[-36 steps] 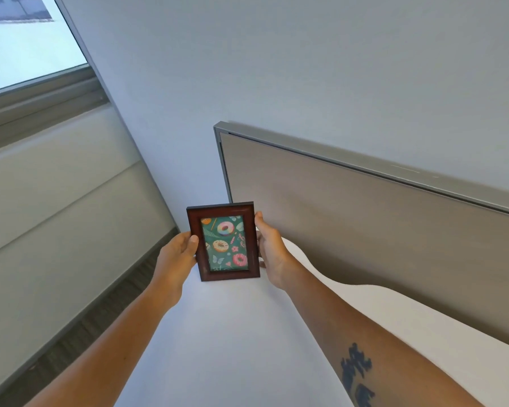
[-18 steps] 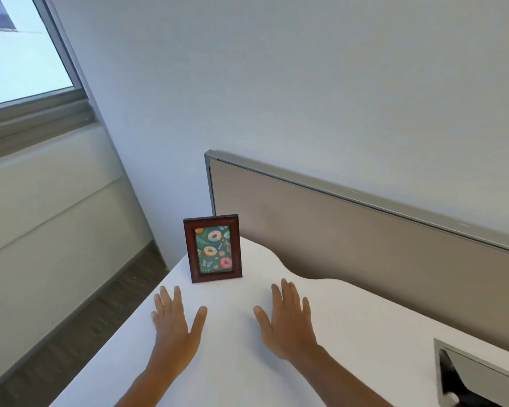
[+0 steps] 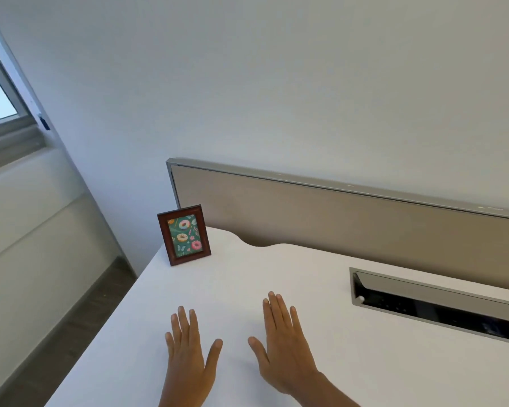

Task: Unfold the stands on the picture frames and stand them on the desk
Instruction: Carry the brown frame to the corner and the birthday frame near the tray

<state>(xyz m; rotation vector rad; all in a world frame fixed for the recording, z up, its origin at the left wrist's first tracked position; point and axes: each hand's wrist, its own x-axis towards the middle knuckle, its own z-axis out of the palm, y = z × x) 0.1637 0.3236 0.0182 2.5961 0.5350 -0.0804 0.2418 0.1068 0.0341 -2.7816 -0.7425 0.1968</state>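
Both hands have drawn further back from the picture frame point(image 3: 184, 235), which now stands alone at the desk's point(image 3: 306, 289) far left corner, by the partition's point(image 3: 335, 218) end. Left hand point(image 3: 188, 352) and right hand point(image 3: 282, 346) lie flat, fingers spread, holding nothing. Upright in portrait, long axis vertical, its doughnut print faces the person. This placement looks done; no other frame is in view to fetch.
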